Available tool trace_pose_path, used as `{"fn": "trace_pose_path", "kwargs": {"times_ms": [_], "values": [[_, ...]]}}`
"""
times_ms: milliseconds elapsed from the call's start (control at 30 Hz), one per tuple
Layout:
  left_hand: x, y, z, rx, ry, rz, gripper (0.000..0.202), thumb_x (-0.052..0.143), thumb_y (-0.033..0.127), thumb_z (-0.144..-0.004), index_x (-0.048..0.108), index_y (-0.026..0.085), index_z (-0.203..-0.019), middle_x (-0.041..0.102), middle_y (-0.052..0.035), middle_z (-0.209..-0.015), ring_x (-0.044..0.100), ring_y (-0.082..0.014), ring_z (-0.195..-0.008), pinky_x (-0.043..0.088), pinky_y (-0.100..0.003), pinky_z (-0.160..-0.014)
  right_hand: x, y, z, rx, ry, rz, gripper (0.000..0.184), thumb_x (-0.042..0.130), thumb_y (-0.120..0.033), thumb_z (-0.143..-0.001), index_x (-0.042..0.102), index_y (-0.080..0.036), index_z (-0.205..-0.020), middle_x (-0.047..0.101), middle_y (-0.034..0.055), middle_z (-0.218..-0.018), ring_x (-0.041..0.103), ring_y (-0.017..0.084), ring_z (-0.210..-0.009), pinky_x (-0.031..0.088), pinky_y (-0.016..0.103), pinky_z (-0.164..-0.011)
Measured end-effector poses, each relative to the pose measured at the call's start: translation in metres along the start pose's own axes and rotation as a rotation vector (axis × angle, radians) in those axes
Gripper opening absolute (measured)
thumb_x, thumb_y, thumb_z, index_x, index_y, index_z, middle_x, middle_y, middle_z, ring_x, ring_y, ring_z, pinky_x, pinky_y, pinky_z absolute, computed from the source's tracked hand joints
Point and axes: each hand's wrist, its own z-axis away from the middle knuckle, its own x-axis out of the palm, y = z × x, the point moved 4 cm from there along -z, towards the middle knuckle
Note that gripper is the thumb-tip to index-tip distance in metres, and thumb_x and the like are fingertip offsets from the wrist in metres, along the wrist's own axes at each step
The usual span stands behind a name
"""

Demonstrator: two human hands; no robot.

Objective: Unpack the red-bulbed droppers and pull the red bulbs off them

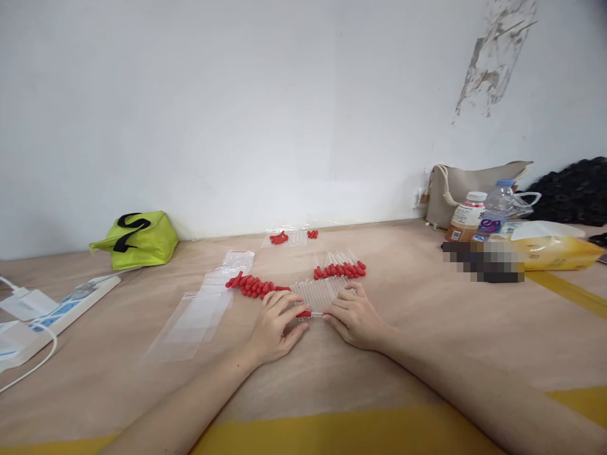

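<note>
Near the middle of the table, my left hand has its fingers curled at a red rubber bulb. This bulb sits at the end of a thin clear tube, whose other end is pinched in my right hand. Just beyond my hands lies a row of clear tubes, side by side. A heap of loose red bulbs spreads to the left of that row, partly behind my left hand. Behind the row, several clear tubes with red bulbs on them lie together.
Clear plastic bags lie flat on the left. More red bulbs are by the wall. A green bag and power strip stand left; bottles, a beige bag and a yellow tissue pack stand right.
</note>
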Motion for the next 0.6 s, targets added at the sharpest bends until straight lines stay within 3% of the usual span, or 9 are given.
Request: {"fn": "trace_pose_path", "kwargs": {"times_ms": [100, 300, 600], "values": [[0.002, 0.003, -0.004, 0.027, -0.022, 0.004, 0.025, 0.055, 0.031, -0.079, 0.059, 0.025, -0.102, 0.062, -0.0042, -0.099, 0.05, -0.0202, -0.098, 0.033, -0.039, -0.087, -0.001, -0.002, -0.001, -0.011, 0.002, -0.001, 0.024, 0.04, -0.026, -0.087, 0.062, -0.02, -0.079, 0.059, 0.0008, -0.063, 0.047, 0.013, -0.069, 0.022, 0.037, -0.086], [0.004, 0.001, -0.006, -0.01, -0.032, 0.016, 0.013, 0.052, 0.03, -0.082, 0.063, 0.024, -0.081, 0.067, 0.0003, -0.078, 0.055, -0.0167, -0.083, 0.03, -0.039, -0.088, -0.002, -0.003, -0.002, -0.035, -0.007, -0.021, 0.024, 0.041, -0.026, -0.086, 0.062, -0.02, -0.076, 0.059, 0.0002, -0.061, 0.045, 0.012, -0.067, 0.022, 0.036, -0.084], [-0.003, -0.009, -0.001, -0.049, -0.049, -0.005, 0.016, 0.049, 0.025, -0.083, 0.061, 0.022, -0.073, 0.065, 0.0005, -0.074, 0.054, -0.0164, -0.081, 0.029, -0.04, -0.086, -0.007, 0.01, 0.006, 0.009, 0.001, -0.061, 0.026, 0.042, -0.026, -0.086, 0.062, -0.02, -0.071, 0.058, 0.0, -0.059, 0.044, 0.013, -0.068, 0.023, 0.036, -0.083]]}}
